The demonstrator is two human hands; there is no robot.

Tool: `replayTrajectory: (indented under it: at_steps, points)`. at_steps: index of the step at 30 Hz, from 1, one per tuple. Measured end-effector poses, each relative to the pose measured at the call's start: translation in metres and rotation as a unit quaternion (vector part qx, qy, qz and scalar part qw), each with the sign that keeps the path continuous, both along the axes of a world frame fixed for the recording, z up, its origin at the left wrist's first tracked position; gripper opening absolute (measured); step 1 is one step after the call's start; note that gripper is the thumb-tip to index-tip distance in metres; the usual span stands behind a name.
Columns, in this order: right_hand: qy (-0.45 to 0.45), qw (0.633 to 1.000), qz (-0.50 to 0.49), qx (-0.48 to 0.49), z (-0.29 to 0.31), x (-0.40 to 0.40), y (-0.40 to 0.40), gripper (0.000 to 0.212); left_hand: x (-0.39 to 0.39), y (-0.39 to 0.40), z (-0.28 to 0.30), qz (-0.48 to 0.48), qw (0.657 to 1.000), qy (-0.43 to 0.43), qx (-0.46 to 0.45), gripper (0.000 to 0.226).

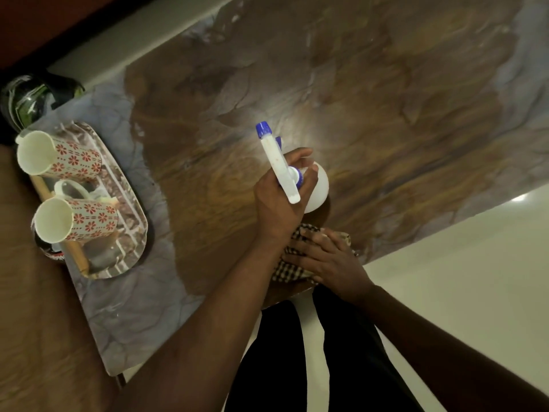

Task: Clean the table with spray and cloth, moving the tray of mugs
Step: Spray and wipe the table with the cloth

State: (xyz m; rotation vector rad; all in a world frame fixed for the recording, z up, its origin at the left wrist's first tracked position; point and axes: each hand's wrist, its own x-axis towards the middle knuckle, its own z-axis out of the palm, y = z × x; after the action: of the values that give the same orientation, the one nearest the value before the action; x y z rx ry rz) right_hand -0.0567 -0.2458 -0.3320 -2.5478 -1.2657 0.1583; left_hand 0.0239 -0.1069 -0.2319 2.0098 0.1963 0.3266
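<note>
A: Entry, head view. My left hand (279, 203) is clamped round the neck of the spray bottle (316, 188), white body, blue nozzle pointing away over the counter (386, 99).

B: And the other one?

A: My right hand (329, 260) lies flat, fingers spread, pressing the checked cloth (289, 270) onto the counter near its front edge (palm down, nothing pinched). The cloth sits just below the bottle.

B: Tray position?

A: The tray (135, 233) is at the counter's left end, well apart from both hands. Two white mugs (59, 157) with red flower prints stand on it, a third white cup half hidden between them. A dark bottle (28, 98) stands beyond the tray's far corner.
</note>
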Motion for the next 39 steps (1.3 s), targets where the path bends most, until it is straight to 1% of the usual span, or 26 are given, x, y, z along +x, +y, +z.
replayTrajectory:
  at_steps: [2,4,6,7,8,9,10,11,12,13,14,15,17,19,22,23,25,27,29,31,33,36,39]
  points:
    - [-0.02,0.999,0.024,-0.006,-0.002,0.006,-0.013,0.041,0.003,0.0,0.002,0.005,1.0,0.026,-0.016,0.051]
    - [0.02,1.0,-0.003,-0.004,0.004,0.011,-0.018,0.041,0.01,-0.002,0.004,0.011,1.0,-0.007,-0.013,0.055]
    - [0.025,0.999,-0.038,0.003,0.01,0.016,-0.017,0.042,0.018,-0.008,0.002,0.024,0.999,-0.037,0.005,0.064]
    - [0.016,0.999,-0.039,0.011,0.013,0.021,-0.017,0.042,0.022,-0.01,-0.001,0.027,0.999,-0.045,0.015,0.066]
    - [0.024,0.999,-0.035,0.001,0.02,0.03,-0.02,0.043,0.028,-0.014,-0.001,0.027,0.999,-0.041,0.01,0.062]
    - [0.019,0.999,-0.032,0.01,0.022,0.037,-0.025,0.043,0.035,-0.018,0.002,0.022,0.999,-0.03,0.0,0.054]
    - [0.028,0.999,-0.031,-0.005,0.029,0.045,-0.033,0.044,0.044,-0.022,0.007,0.02,1.0,-0.011,-0.014,0.041]
    - [0.028,0.999,-0.04,-0.012,0.032,0.05,-0.043,0.045,0.052,-0.025,0.008,0.018,1.0,0.006,-0.025,0.028]
    - [0.049,0.996,-0.061,-0.031,0.038,0.058,-0.055,0.045,0.062,-0.031,0.009,0.017,0.999,0.012,-0.031,0.017]
    - [0.046,0.995,-0.084,-0.032,0.039,0.065,-0.07,0.045,0.076,-0.039,0.011,0.016,0.999,0.007,-0.029,0.014]
    - [0.054,0.992,-0.109,-0.039,0.043,0.074,-0.084,0.045,0.089,-0.048,0.015,0.01,1.0,0.001,-0.024,0.014]
    - [0.043,0.989,-0.134,-0.035,0.043,0.087,-0.102,0.044,0.107,-0.062,0.018,-0.004,1.0,-0.001,-0.024,0.014]
    - [0.021,0.983,-0.178,-0.047,0.047,0.117,-0.136,0.044,0.141,-0.097,0.022,-0.039,0.999,0.016,-0.032,0.016]
    - [0.016,0.975,-0.216,-0.058,0.054,0.145,-0.168,0.045,0.169,-0.137,0.023,-0.052,0.997,0.039,-0.03,0.018]
    - [0.034,0.954,-0.294,-0.057,0.058,0.184,-0.215,0.056,0.214,-0.201,0.019,-0.072,0.992,0.087,-0.055,0.02]
    - [0.042,0.945,-0.32,-0.059,0.056,0.195,-0.231,0.055,0.228,-0.224,0.014,-0.079,0.99,0.096,-0.072,0.019]
    - [0.06,0.93,-0.355,-0.076,0.052,0.218,-0.258,0.047,0.25,-0.265,0.009,-0.095,0.987,0.096,-0.086,0.027]
    - [0.047,0.922,-0.377,-0.079,0.046,0.235,-0.279,0.043,0.264,-0.303,0.005,-0.113,0.986,0.086,-0.092,0.031]
    - [0.043,0.914,-0.399,-0.061,0.043,0.246,-0.292,0.041,0.275,-0.33,-0.001,-0.122,0.986,0.077,-0.086,0.03]
    - [0.044,0.9,-0.43,-0.054,0.037,0.251,-0.307,0.041,0.285,-0.354,-0.006,-0.126,0.985,0.082,-0.087,0.035]
    - [0.042,0.888,-0.455,-0.059,0.032,0.252,-0.319,0.042,0.292,-0.372,-0.009,-0.138,0.982,0.093,-0.089,0.041]
    - [0.042,0.874,-0.482,-0.048,0.027,0.251,-0.335,0.044,0.293,-0.394,-0.008,-0.142,0.984,0.07,-0.079,0.035]
    - [0.038,0.871,-0.49,-0.018,0.021,0.249,-0.338,0.043,0.292,-0.404,-0.013,-0.139,0.986,0.063,-0.066,0.046]
